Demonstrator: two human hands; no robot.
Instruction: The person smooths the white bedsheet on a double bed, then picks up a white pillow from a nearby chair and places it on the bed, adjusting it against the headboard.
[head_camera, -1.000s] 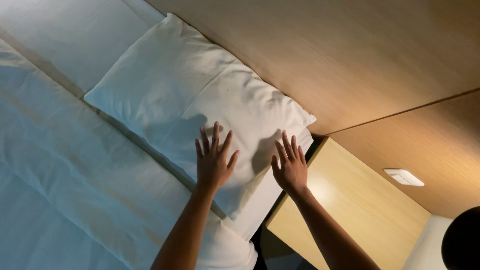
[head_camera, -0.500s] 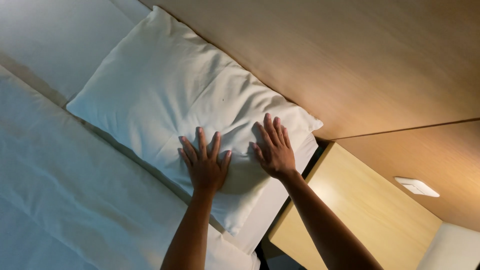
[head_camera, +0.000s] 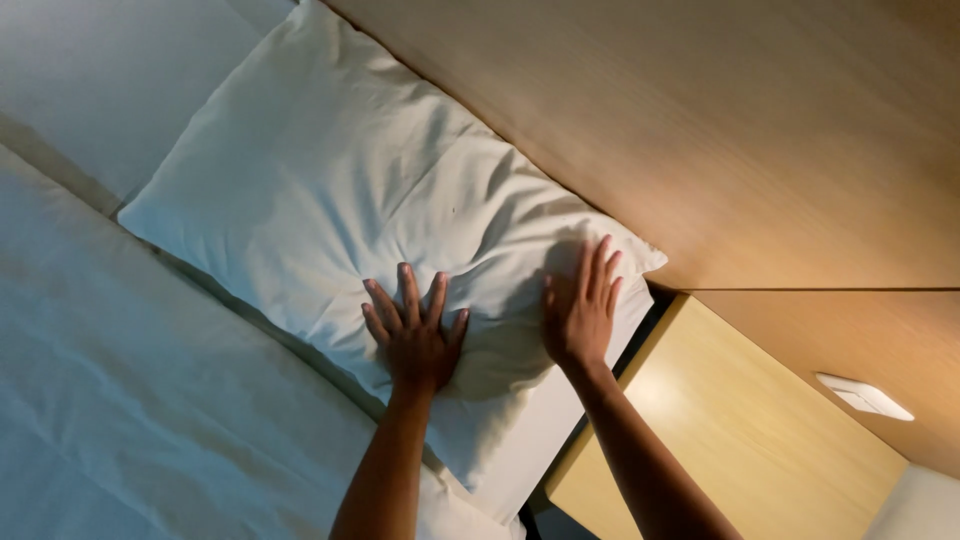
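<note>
A white pillow (head_camera: 340, 190) lies at the head of a bed, its long side against a wooden headboard (head_camera: 700, 120). My left hand (head_camera: 415, 335) rests flat on the pillow's near corner, fingers spread, and the fabric creases around it. My right hand (head_camera: 580, 305) lies flat on the pillow's end nearest the bedside table, fingers together and pointing toward the headboard. Neither hand holds anything.
A white duvet (head_camera: 130, 400) covers the bed below the pillow. A second pillow (head_camera: 90, 90) lies to the upper left. A light wooden bedside table (head_camera: 720, 430) stands right of the bed, with a white wall switch plate (head_camera: 865, 397) beyond it.
Both hands have slid further onto the pillow toward the headboard. The right hand moved from the pillow's edge onto its end, and the view shifted closer.
</note>
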